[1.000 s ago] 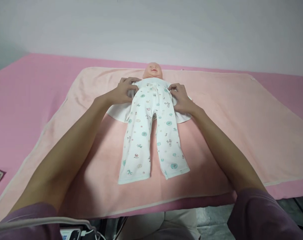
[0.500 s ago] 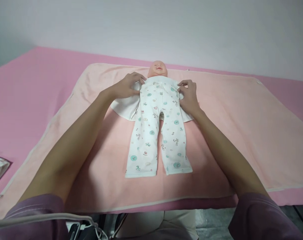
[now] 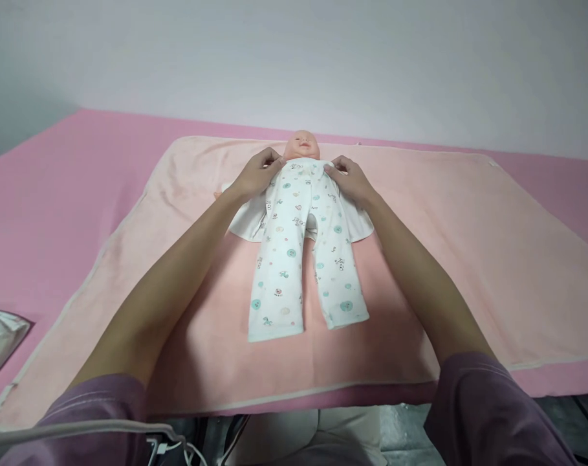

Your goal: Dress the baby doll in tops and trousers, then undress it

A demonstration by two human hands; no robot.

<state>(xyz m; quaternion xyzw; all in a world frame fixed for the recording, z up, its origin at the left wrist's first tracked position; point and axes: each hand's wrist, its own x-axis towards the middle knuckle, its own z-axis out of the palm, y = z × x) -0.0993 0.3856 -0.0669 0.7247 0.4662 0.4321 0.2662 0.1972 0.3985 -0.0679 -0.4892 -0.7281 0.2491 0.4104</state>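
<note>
A baby doll [image 3: 302, 145] lies on its back, its head at the far side. White printed baby pants [image 3: 284, 239] are spread over its front, waistband near the chin and legs toward me. My left hand [image 3: 259, 173] pinches the waistband's left corner, and my right hand [image 3: 348, 178] grips its right corner. Under the pants, a plain white garment [image 3: 359, 223] flares out on both sides. A bit of the doll's arm peeks out beyond my left hand; the rest of its body is hidden.
Beneath the doll is a peach blanket [image 3: 468, 259] with pale edging, laid over a pink table surface [image 3: 46, 226]. A folded whitish packet [image 3: 2, 336] sits at the left edge. In front of me, a grey cable [image 3: 80, 428] crosses the lower left. A pale wall rises behind.
Both hands have moved inward and closed on the waistband corners. The waistband is drawn narrower, and the right pant leg has shifted a little upward. The view has tilted slightly.
</note>
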